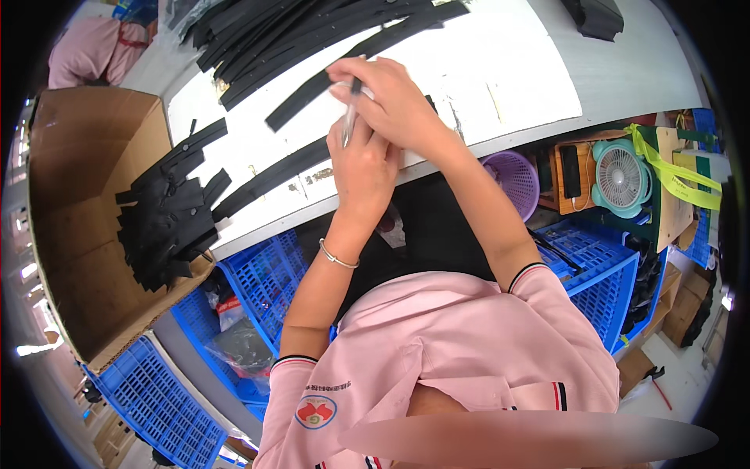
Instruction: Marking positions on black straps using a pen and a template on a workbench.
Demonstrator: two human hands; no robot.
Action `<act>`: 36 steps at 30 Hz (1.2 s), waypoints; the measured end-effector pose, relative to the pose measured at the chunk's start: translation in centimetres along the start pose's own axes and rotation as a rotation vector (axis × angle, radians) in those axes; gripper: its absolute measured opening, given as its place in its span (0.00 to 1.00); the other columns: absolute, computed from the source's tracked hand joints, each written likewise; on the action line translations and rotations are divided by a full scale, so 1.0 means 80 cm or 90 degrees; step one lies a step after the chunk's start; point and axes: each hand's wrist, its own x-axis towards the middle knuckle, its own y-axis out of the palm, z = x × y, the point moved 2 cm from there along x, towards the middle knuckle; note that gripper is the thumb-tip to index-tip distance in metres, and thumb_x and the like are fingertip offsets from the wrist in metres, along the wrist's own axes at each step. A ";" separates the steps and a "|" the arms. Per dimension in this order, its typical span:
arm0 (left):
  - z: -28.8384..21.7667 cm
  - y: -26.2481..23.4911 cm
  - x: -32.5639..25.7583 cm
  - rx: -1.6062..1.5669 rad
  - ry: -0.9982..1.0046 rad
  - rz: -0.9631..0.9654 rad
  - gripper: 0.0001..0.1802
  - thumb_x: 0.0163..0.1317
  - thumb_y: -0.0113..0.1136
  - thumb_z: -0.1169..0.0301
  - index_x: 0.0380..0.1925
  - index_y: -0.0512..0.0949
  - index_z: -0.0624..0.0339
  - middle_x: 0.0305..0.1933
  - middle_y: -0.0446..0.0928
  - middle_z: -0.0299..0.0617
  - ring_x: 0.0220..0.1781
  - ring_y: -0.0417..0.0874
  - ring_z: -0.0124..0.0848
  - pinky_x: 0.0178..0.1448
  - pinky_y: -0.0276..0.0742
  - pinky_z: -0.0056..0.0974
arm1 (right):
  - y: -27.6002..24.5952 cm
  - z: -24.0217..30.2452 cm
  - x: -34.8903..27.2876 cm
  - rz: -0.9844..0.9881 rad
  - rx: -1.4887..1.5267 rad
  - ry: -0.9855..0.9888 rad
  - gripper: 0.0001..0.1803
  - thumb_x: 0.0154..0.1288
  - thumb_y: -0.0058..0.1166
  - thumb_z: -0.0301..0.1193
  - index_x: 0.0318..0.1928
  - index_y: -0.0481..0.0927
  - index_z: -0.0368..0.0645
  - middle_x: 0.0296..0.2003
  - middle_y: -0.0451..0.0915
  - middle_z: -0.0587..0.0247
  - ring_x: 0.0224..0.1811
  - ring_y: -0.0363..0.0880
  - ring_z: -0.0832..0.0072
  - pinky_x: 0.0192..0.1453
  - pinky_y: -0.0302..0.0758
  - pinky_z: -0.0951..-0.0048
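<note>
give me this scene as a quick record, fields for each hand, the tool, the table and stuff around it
left grip: fingers curled, over a black strip; contact hidden
right grip: beside the left, fingers at a slender tool
tool: dark upper end, pale shaft; blur hides which grip holds it
table: strip pile on the far side
left side: strip bunch, open cardboard box
right side: purple basket, teal fan, blue crate
</note>
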 end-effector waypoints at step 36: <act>0.085 -0.111 -0.120 0.156 -0.182 -0.010 0.38 0.70 0.62 0.52 0.72 0.67 0.63 0.76 0.68 0.49 0.81 0.60 0.47 0.81 0.37 0.68 | -0.106 -0.048 -0.165 -0.172 -0.495 -0.025 0.17 0.74 0.58 0.28 0.61 0.79 0.45 0.59 0.85 0.66 0.66 0.80 0.66 0.75 0.64 0.57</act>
